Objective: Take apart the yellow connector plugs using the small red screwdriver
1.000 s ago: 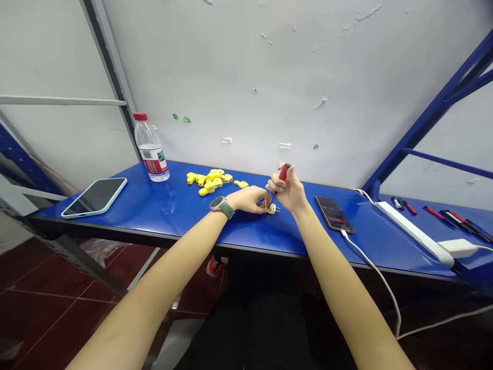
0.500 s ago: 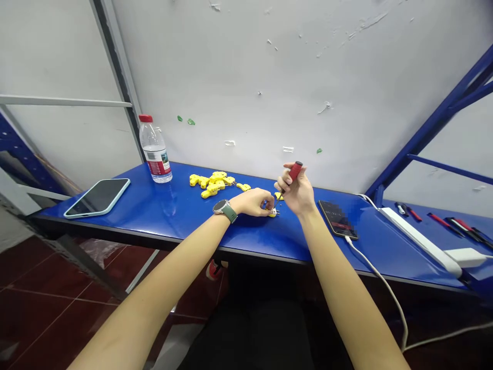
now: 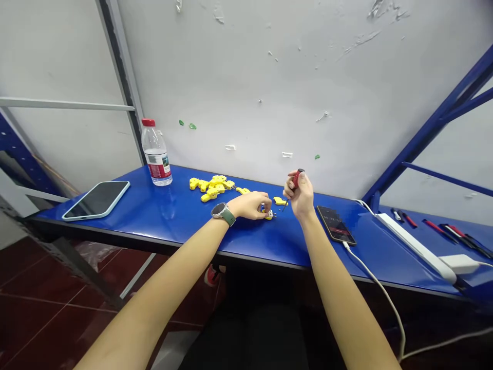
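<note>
My left hand (image 3: 254,205), with a watch on its wrist, is closed on a small yellow and white plug (image 3: 270,215) at the blue tabletop. The plug's metal pins point right, and my fingers hide part of it. My right hand (image 3: 300,195) grips a screwdriver (image 3: 296,180) by its red handle. Its dark shaft slants down to the left, and the tip is apart from the plug. Between the hands, slightly farther back, lies a loose yellow plug part (image 3: 280,201). Several yellow plugs (image 3: 214,186) sit in a pile behind my left hand.
A water bottle (image 3: 157,159) and a large phone (image 3: 97,199) stand and lie at left. To the right are a smaller phone (image 3: 336,224) on a white cable, a white power strip (image 3: 416,246) and several red and black tools (image 3: 439,229). A white wall (image 3: 246,77) bounds the back.
My right hand has moved the screwdriver away from the plug, and its tip now hangs to the right of it. My left hand keeps hold of the plug. The view has shifted slightly.
</note>
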{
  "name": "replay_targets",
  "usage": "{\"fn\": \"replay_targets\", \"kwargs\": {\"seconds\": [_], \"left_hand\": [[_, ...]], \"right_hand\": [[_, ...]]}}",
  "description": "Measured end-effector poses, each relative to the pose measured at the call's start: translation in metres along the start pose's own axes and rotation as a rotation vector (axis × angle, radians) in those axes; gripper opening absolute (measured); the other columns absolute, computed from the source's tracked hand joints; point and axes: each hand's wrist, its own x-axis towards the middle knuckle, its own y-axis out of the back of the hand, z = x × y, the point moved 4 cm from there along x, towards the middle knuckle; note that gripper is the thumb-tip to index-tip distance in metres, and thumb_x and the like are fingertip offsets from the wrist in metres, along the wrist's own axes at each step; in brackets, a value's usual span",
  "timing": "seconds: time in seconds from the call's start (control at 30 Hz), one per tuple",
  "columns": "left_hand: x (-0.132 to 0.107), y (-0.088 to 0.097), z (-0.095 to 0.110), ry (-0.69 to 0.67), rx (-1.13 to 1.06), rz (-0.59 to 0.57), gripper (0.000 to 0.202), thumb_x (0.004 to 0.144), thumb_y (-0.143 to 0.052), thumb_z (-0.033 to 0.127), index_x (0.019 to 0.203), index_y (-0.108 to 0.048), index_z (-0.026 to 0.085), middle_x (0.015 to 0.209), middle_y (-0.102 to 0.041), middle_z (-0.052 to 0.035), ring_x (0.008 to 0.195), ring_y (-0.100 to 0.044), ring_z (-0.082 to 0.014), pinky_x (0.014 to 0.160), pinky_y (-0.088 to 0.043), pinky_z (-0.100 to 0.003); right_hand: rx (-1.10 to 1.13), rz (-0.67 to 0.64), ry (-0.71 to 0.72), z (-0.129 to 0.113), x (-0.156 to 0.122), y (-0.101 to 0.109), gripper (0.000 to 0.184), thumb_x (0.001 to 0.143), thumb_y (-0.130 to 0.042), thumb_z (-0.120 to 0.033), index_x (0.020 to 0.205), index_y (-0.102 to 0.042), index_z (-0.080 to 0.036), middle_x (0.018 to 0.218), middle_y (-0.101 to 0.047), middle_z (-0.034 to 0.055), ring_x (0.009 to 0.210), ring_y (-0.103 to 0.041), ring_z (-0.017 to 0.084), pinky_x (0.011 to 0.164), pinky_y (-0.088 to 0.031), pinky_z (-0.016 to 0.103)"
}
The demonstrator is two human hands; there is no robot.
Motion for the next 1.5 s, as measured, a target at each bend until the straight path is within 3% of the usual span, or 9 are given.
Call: {"fn": "replay_targets", "kwargs": {"seconds": [0.5, 0.73, 0.9, 1.0, 1.1, 1.2, 1.5], "left_hand": [[0.002, -0.007, -0.001, 0.084, 0.212, -0.082, 0.026, 0.095, -0.055, 0.03, 0.075, -0.065, 0.016, 0.102, -0.062, -0.0055, 0.078, -0.058, -0.0157, 0.077, -0.037, -0.033], [-0.001, 0.008, -0.016, 0.202, 0.306, 0.126, 0.042, 0.102, -0.046, 0.038, 0.072, -0.066, 0.016, 0.094, -0.065, -0.0072, 0.083, -0.06, -0.0194, 0.083, -0.035, -0.036], [-0.014, 0.021, -0.029, 0.363, 0.342, 0.201, 0.019, 0.091, -0.063, 0.038, 0.09, -0.069, 0.019, 0.104, -0.067, -0.0085, 0.089, -0.063, -0.0231, 0.084, -0.04, -0.036], [-0.016, 0.02, -0.026, 0.298, 0.237, 0.131, 0.017, 0.088, -0.06, 0.03, 0.097, -0.072, 0.022, 0.105, -0.07, -0.006, 0.089, -0.064, -0.0213, 0.078, -0.043, -0.032], [-0.014, 0.016, -0.019, 0.213, 0.111, 0.013, 0.017, 0.082, -0.061, 0.026, 0.093, -0.073, 0.024, 0.095, -0.074, -0.0011, 0.081, -0.065, -0.0189, 0.075, -0.044, -0.028], [-0.014, 0.017, -0.015, 0.203, 0.084, -0.029, 0.016, 0.078, -0.063, 0.026, 0.09, -0.073, 0.025, 0.086, -0.074, 0.0011, 0.074, -0.064, -0.0177, 0.072, -0.043, -0.027], [-0.015, 0.013, -0.02, 0.209, 0.079, -0.092, 0.029, 0.073, -0.077, 0.048, 0.088, -0.07, 0.024, 0.085, -0.074, 0.0005, 0.071, -0.064, -0.0171, 0.063, -0.04, -0.026]], "right_hand": [[-0.049, -0.021, -0.032, 0.008, -0.001, -0.007, 0.048, 0.081, -0.075, -0.069, 0.086, -0.054, -0.026, 0.066, -0.037, -0.0067, 0.047, -0.033, 0.007, 0.041, -0.031, 0.023], [0.028, 0.036, -0.026, 0.002, 0.0, -0.005, 0.049, 0.082, -0.073, -0.071, 0.086, -0.053, -0.027, 0.066, -0.035, -0.0061, 0.049, -0.032, 0.009, 0.043, -0.034, 0.025], [0.131, 0.013, -0.014, -0.005, -0.003, -0.012, 0.045, 0.09, -0.064, -0.069, 0.082, -0.05, -0.027, 0.069, -0.034, -0.0035, 0.057, -0.04, 0.015, 0.057, -0.047, 0.031], [0.137, -0.066, -0.051, 0.001, -0.005, -0.021, 0.042, 0.091, -0.064, -0.067, 0.082, -0.052, -0.027, 0.07, -0.036, -0.0026, 0.061, -0.042, 0.016, 0.063, -0.049, 0.032], [0.134, -0.151, -0.096, 0.012, -0.009, -0.03, 0.043, 0.087, -0.069, -0.067, 0.084, -0.055, -0.027, 0.072, -0.039, -0.0022, 0.064, -0.043, 0.016, 0.065, -0.05, 0.033], [0.144, -0.199, -0.103, 0.017, -0.011, -0.034, 0.044, 0.084, -0.073, -0.067, 0.084, -0.056, -0.027, 0.072, -0.039, -0.0023, 0.065, -0.043, 0.015, 0.066, -0.05, 0.032], [0.125, -0.196, -0.101, 0.019, -0.013, -0.035, 0.043, 0.085, -0.073, -0.066, 0.085, -0.057, -0.027, 0.073, -0.04, -0.0025, 0.066, -0.044, 0.015, 0.071, -0.054, 0.034]]}}
